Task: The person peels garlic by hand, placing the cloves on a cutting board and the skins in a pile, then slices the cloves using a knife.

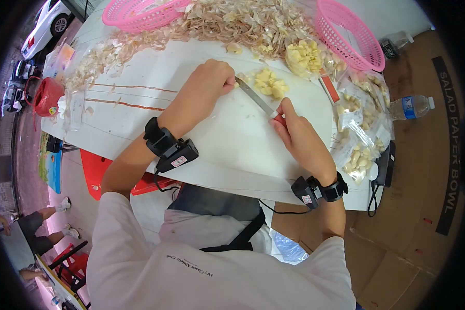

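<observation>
My right hand is closed around the pale handle of a small knife, its blade pointing up and left over the white table. At the blade's tip, my left hand is closed in a pinch. A pale yellow bit of garlic clove peeks out at its fingertips, mostly hidden. Just beyond the blade lies a small pile of peeled garlic cloves. More cut garlic sits in a clear bag farther back.
A broad heap of garlic skins spreads along the far side, between two pink baskets. Plastic bags of garlic cloves lie at right, near a water bottle. A red container stands at far left.
</observation>
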A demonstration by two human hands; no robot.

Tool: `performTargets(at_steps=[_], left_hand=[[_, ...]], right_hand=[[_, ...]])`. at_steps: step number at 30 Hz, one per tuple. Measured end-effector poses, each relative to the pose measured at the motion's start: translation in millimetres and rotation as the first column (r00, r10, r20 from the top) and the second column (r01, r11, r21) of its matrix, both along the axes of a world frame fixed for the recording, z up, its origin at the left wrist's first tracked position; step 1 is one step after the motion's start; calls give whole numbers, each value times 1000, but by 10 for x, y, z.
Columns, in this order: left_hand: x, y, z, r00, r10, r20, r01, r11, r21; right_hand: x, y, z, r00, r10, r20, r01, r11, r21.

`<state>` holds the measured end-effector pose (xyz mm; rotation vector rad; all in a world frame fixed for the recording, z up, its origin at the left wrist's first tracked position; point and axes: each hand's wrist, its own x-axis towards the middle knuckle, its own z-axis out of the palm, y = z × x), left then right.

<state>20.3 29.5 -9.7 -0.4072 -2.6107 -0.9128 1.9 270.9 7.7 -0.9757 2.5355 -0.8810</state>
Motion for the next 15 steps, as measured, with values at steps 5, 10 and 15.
performTargets(at_steps=[5,10,15], left_hand=[[-13,-16,-36,1000,-5,-8,5,1000,-16],[-5,-10,-17,999,-19,-44,19,1000,5],[-53,-11,-22,999,-9,43,10,1000,-20]], right_hand=[[11,-6,37,999,-30,32,31,998,-47],[10,-5,27,999,-20,39,22,999,-34],[5,2,3,1000,-3,14,4,999,-39]])
